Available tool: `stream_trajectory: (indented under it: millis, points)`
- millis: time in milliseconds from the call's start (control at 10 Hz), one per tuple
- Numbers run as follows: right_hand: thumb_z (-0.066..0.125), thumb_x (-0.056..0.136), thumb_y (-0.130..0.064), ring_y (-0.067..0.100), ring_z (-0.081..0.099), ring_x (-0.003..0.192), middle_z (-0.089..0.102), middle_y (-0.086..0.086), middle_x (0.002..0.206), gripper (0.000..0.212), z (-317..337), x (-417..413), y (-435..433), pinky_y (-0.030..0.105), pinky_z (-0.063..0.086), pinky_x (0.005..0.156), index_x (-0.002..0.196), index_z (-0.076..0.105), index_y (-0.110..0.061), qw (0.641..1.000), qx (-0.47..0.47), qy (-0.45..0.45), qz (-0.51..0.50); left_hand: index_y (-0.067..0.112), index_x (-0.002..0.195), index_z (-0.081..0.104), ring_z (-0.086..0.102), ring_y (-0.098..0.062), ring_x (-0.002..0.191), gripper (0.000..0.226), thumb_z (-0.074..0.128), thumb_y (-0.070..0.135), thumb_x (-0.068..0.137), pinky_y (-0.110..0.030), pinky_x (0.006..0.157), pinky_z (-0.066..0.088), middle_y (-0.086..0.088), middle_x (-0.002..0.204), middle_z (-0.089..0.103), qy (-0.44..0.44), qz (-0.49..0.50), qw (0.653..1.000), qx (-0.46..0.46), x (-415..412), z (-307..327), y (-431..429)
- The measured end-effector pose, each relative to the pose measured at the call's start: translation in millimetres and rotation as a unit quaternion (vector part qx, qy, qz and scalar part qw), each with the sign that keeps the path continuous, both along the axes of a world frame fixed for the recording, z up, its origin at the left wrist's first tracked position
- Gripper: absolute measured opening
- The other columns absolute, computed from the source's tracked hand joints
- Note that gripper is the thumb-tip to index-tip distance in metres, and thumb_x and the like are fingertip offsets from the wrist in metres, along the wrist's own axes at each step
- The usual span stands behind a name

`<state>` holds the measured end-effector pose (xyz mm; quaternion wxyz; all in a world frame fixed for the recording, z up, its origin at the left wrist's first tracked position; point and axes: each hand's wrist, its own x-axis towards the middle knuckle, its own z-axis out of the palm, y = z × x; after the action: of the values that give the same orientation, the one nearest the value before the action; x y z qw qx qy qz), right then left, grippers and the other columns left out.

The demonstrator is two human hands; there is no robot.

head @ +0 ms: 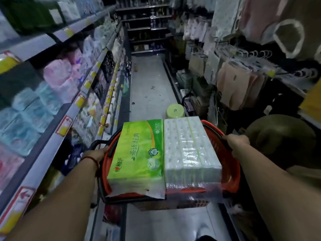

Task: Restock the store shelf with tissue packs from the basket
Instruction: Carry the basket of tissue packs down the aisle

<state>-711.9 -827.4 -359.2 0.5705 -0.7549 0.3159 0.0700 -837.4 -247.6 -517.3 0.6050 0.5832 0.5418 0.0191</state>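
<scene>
Tissue packs, red basket, aisle shelves

Red basket gripped by left hand and right hand, green tissue pack beside clear-wrapped pack on top

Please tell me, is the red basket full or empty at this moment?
Full. A green tissue pack and a clear-wrapped white pack lie flat side by side, rising above the rim of the basket.
</scene>
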Motion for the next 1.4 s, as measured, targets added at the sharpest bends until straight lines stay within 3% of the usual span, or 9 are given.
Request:
stream_trajectory:
  millis: [100,200,300,400,500,900,1100,1200,1400]
  points:
    - [0.08,0.086,-0.016,0.04,0.066,0.094,0.066,0.024,0.115,0.052,-17.8,79.9,20.5,0.046,0.054,0.083,0.124,0.059,0.012,1.0,-0.003,0.003,0.001,0.008,0.137,0.059,0.074,-0.039,0.078,0.12,0.101,0.054,0.033,-0.063,0.072,0.06,-0.025,0.099,0.075,0.02,0.006,1.0,-0.016,86.2,-13.8,11.1]
    - [0.079,0.088,-0.012,0.035,0.061,0.084,0.063,0.021,0.103,0.051,-35.9,172.7,38.3,0.042,0.051,0.078,0.125,0.057,0.016,1.0,0.008,0.014,0.02,0.007,0.134,0.061,0.065,-0.032,0.059,0.048,0.07,0.034,0.095,-0.041,0.055,0.057,-0.023,0.083,0.072,0.012,-0.013,1.0,-0.024,134.8,84.1,-86.7]
    - [0.077,0.09,-0.011,0.041,0.062,0.097,0.06,0.022,0.108,0.052,-39.6,267.0,60.2,0.045,0.05,0.084,0.13,0.055,0.015,0.998,-0.01,0.017,0.058,0.004,0.141,0.055,0.064,-0.038,0.076,0.047,0.063,0.028,0.101,-0.044,0.065,0.051,-0.028,0.109,0.07,0.015,0.002,1.0,-0.018,206.9,91.8,-95.6]
    - [0.078,0.09,-0.013,0.045,0.06,0.116,0.06,0.021,0.123,0.057,-28.8,358.2,89.1,0.043,0.049,0.09,0.135,0.052,0.012,0.997,-0.017,0.008,0.077,-0.005,0.132,0.058,0.061,-0.036,0.071,0.046,0.061,0.029,0.102,-0.044,0.063,0.049,-0.025,0.079,0.075,0.037,0.024,0.998,-0.052,274.3,92.8,-85.0]
    - [0.082,0.085,-0.017,0.042,0.066,0.105,0.065,0.022,0.116,0.053,-24.9,439.1,121.4,0.046,0.056,0.091,0.125,0.06,0.01,0.995,-0.046,0.014,0.09,0.0,0.124,0.062,0.065,-0.031,0.051,0.037,0.057,0.03,0.104,-0.04,0.054,0.05,-0.016,0.056,0.069,0.018,0.051,0.995,-0.079,328.4,101.2,-75.2]
    - [0.081,0.085,-0.008,0.032,0.064,0.084,0.066,0.026,0.1,0.045,-58.2,687.6,253.6,0.04,0.051,0.072,0.119,0.063,0.015,0.99,-0.038,0.029,0.13,0.011,0.135,0.056,0.062,-0.031,0.063,0.03,0.051,0.021,0.106,-0.038,0.063,0.045,-0.02,0.084,0.071,-0.031,0.08,0.994,-0.072,536.2,90.8,33.5]
    - [0.077,0.085,-0.008,0.028,0.06,0.067,0.063,0.017,0.08,0.025,-64.9,803.3,316.1,0.037,0.05,0.064,0.104,0.064,0.002,0.981,-0.017,0.058,0.185,0.005,0.09,0.064,0.059,-0.017,0.031,0.025,0.047,0.014,0.106,-0.021,0.031,0.044,-0.004,0.043,0.064,-0.011,0.116,0.992,-0.053,618.5,73.6,57.8]
    - [0.079,0.082,-0.014,0.034,0.069,0.078,0.07,0.023,0.102,0.046,-89.5,874.0,348.9,0.04,0.058,0.064,0.119,0.063,0.007,0.974,-0.006,0.073,0.212,0.006,0.126,0.063,0.061,-0.03,0.059,0.027,0.047,0.013,0.106,-0.024,0.041,0.047,-0.011,0.071,0.069,-0.027,0.182,0.982,-0.036,649.5,59.8,58.1]
    - [0.072,0.092,-0.018,0.034,0.062,0.086,0.061,0.017,0.093,0.044,-83.1,939.5,418.5,0.043,0.055,0.076,0.123,0.05,0.004,0.947,-0.046,0.068,0.31,0.015,0.117,0.067,0.061,-0.03,0.074,0.021,0.054,0.024,0.104,-0.035,0.065,0.049,-0.011,0.071,0.072,-0.034,0.289,0.954,-0.076,671.2,29.3,58.7]
